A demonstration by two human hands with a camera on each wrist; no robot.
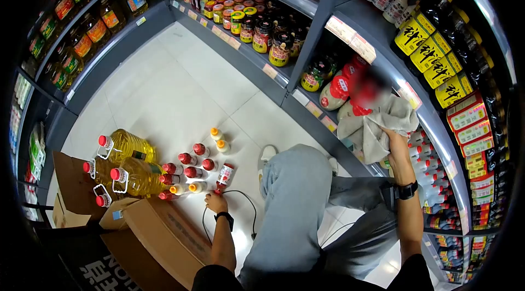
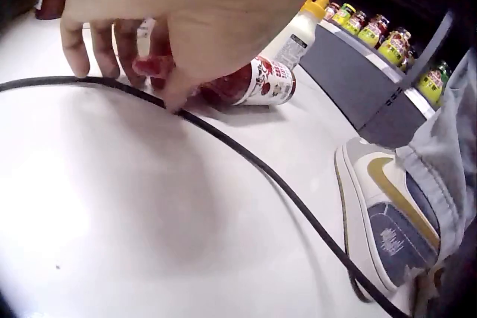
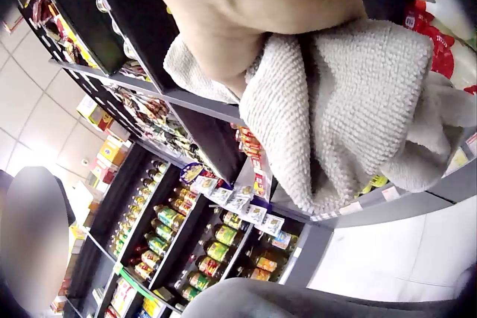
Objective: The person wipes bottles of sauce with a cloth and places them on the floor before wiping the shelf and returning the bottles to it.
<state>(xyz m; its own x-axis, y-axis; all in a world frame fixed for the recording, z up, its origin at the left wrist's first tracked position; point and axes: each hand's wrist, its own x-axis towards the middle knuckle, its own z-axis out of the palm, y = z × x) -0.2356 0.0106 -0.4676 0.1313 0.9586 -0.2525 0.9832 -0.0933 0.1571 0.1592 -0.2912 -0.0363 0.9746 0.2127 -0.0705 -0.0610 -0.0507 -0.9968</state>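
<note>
- Grocery shelves (image 1: 246,53) ring a pale tiled floor (image 1: 191,83), seen through the cameras I monitor from afar.
- Dark bottles (image 1: 413,34) at the right carry yellow labels with bold black characters that I read as 料酒; white lettering on a black box (image 1: 104,274) at the lower left runs out of view.
- Gold swoosh marks the side of a pale and blue-gray shoe (image 2: 387,221).
- Red bottle (image 2: 272,83) lies on its side on the floor, its white label bearing round red pictures and characters too small for me to read.
- Curled thumb and fingers of the left hand (image 1: 217,202) pinch the bottle at its narrow end; the labeled body extends beyond them, near a black cord (image 2: 276,178).
- Upright red-capped bottles (image 1: 192,172) stand close by, beside large jugs (image 1: 136,176) of yellow oil.
- Gripped by the right hand (image 1: 395,143), a gray cloth (image 1: 366,135) with a nubby weave hangs in thick folds past the fingers, in front of white bottles (image 1: 331,94) with red tops.
</note>
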